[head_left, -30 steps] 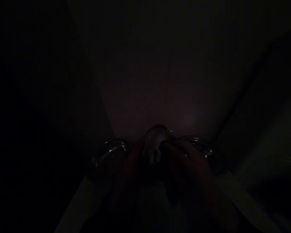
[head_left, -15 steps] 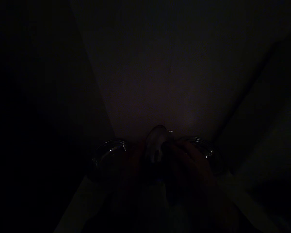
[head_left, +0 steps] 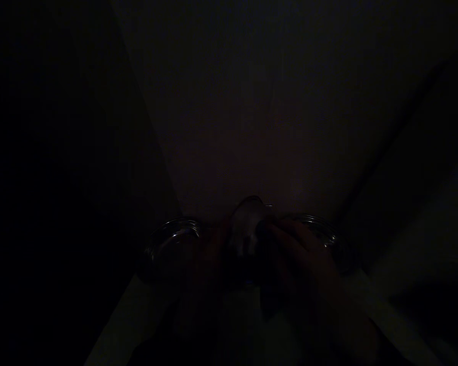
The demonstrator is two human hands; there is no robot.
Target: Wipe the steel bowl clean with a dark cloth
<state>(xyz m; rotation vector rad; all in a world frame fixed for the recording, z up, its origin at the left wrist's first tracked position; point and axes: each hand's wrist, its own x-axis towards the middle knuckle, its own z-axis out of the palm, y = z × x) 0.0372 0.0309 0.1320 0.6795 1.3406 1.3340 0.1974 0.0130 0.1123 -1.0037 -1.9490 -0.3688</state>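
Note:
The picture is very dark. A small clear glass object (head_left: 246, 229) with a shiny rim stands at the lower middle. My right hand (head_left: 305, 264) comes in from the lower right, and its fingers curl over the right side of this glass object. My left hand (head_left: 204, 256) shows only as a faint reddish shape against the object's left side, and its fingers cannot be made out.
A round glass vessel (head_left: 171, 239) stands to the left of the hands and another glass vessel (head_left: 322, 235) to the right. They rest on a pale surface (head_left: 130, 320). A dim wall (head_left: 252, 127) rises behind, with dark panels on both sides.
My right hand's fingers have shifted slightly on the glass object. The glass vessels have stayed where they were.

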